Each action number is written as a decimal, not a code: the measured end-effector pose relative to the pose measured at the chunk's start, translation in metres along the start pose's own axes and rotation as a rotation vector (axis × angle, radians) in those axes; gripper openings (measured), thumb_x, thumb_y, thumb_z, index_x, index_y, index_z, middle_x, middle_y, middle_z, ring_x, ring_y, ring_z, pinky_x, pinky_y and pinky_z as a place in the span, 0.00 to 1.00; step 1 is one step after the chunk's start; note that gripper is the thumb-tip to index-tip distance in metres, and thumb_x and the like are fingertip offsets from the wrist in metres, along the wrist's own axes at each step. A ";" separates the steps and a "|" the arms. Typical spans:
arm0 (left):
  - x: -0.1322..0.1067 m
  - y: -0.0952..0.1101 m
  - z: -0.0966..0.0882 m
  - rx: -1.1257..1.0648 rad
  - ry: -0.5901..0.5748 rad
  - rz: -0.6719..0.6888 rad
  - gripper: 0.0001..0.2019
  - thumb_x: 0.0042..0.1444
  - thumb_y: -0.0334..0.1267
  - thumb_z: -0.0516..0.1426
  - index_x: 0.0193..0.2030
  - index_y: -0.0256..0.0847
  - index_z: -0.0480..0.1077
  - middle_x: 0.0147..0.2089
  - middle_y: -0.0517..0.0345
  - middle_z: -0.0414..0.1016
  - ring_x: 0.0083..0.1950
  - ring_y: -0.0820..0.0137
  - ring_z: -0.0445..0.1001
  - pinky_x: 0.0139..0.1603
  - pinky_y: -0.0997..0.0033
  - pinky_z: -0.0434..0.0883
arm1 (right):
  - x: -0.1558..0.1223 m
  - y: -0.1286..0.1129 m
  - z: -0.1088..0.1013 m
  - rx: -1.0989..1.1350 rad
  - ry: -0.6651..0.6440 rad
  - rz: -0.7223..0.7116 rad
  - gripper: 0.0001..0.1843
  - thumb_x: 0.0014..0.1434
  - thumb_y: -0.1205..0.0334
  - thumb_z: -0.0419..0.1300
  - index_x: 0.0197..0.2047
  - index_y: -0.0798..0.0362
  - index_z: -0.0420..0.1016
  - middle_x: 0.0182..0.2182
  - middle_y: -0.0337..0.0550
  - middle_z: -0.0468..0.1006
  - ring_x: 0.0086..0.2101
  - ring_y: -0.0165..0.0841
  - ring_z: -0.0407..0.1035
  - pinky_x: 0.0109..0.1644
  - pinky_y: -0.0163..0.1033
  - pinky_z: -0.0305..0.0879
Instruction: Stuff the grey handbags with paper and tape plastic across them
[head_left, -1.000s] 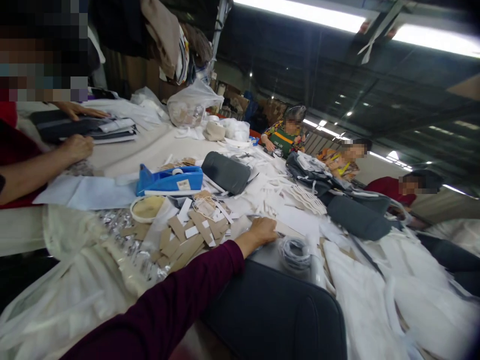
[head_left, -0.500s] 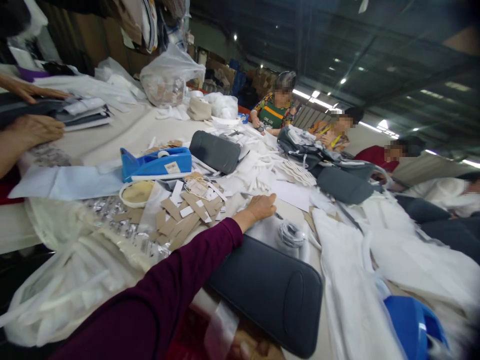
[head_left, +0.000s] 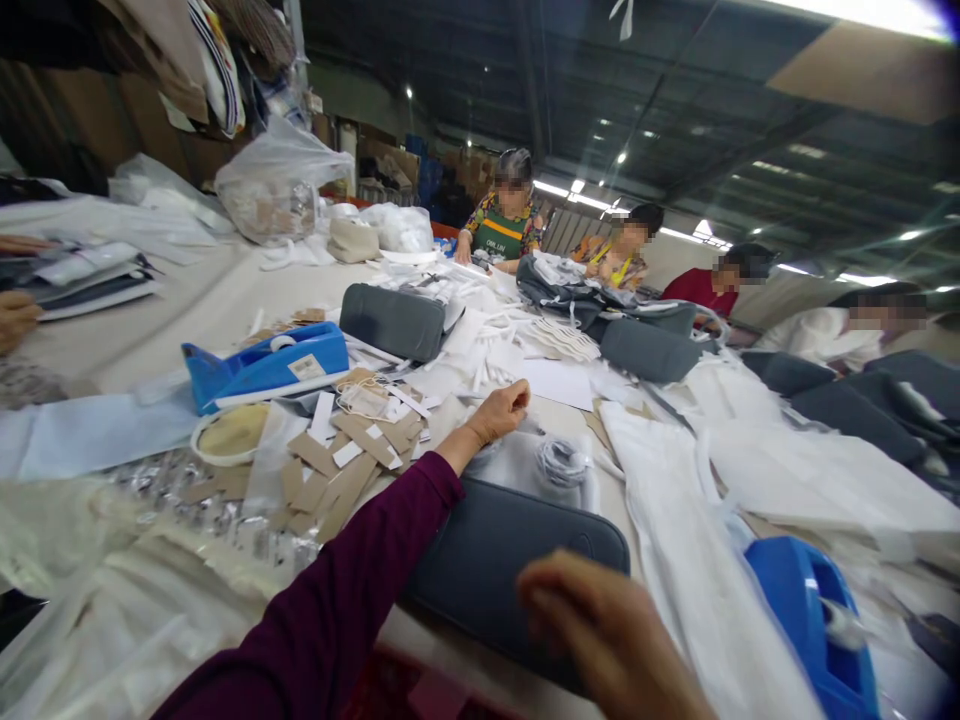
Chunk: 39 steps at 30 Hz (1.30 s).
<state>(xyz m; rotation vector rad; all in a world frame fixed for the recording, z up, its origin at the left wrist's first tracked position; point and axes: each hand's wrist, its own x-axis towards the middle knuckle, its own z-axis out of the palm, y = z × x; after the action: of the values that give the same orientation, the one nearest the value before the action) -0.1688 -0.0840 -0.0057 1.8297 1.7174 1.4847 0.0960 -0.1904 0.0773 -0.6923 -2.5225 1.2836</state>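
A dark grey, flat padded panel with rounded corners point(head_left: 495, 550), like a bag or case, lies at the table's near edge. My left hand point(head_left: 499, 412) is just past its far edge, beside a coil of grey cord point(head_left: 562, 462) on clear plastic. Its fingers are curled together, and whatever they may hold is hidden. In front of the panel's near right part hovers my right hand point(head_left: 611, 630). It is smeared by motion, so its fingers do not show clearly.
A blue tape dispenser point(head_left: 266, 365) stands left, near cardboard strips point(head_left: 345, 480) and a tape roll point(head_left: 229, 435). Another blue dispenser point(head_left: 814, 620) sits at right by white sheeting point(head_left: 675, 500). Several people work across the table among grey bags point(head_left: 649, 350). Another person's hand point(head_left: 16, 320) is at far left.
My right hand has risen from below the panel's near edge to in front of it. My left hand's fingers have curled in more. The view has swung right.
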 end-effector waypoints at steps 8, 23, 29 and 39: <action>-0.004 0.004 -0.006 -0.230 0.099 0.038 0.11 0.47 0.27 0.52 0.39 0.40 0.61 0.33 0.63 0.62 0.36 0.73 0.64 0.39 0.74 0.64 | 0.170 0.038 -0.052 -0.803 0.279 0.176 0.13 0.54 0.68 0.56 0.37 0.52 0.83 0.40 0.50 0.79 0.45 0.41 0.71 0.51 0.43 0.62; -0.003 0.003 -0.008 -0.368 0.112 -0.187 0.16 0.65 0.43 0.39 0.36 0.38 0.63 0.28 0.61 0.67 0.25 0.77 0.66 0.28 0.78 0.67 | 0.182 0.061 -0.035 0.329 0.232 0.093 0.18 0.36 0.58 0.70 0.32 0.58 0.76 0.27 0.41 0.78 0.27 0.30 0.68 0.35 0.37 0.62; -0.004 0.003 -0.007 -0.091 0.014 -0.247 0.13 0.62 0.36 0.45 0.29 0.38 0.65 0.23 0.62 0.68 0.24 0.75 0.68 0.27 0.77 0.66 | 0.173 0.064 -0.035 0.131 0.221 0.039 0.16 0.44 0.56 0.66 0.33 0.59 0.79 0.31 0.47 0.81 0.31 0.36 0.72 0.40 0.40 0.66; -0.006 0.006 -0.003 0.318 -0.266 -0.221 0.07 0.52 0.32 0.55 0.32 0.43 0.75 0.36 0.57 0.79 0.40 0.65 0.75 0.36 0.72 0.66 | 0.101 0.037 -0.006 -0.686 0.253 -0.388 0.21 0.55 0.75 0.48 0.42 0.51 0.80 0.42 0.43 0.81 0.42 0.36 0.74 0.46 0.40 0.69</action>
<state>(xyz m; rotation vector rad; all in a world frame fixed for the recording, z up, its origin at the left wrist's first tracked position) -0.1668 -0.0925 -0.0031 1.8067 2.0246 0.8796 0.0231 -0.1166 0.0502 -0.4039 -2.6750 0.1771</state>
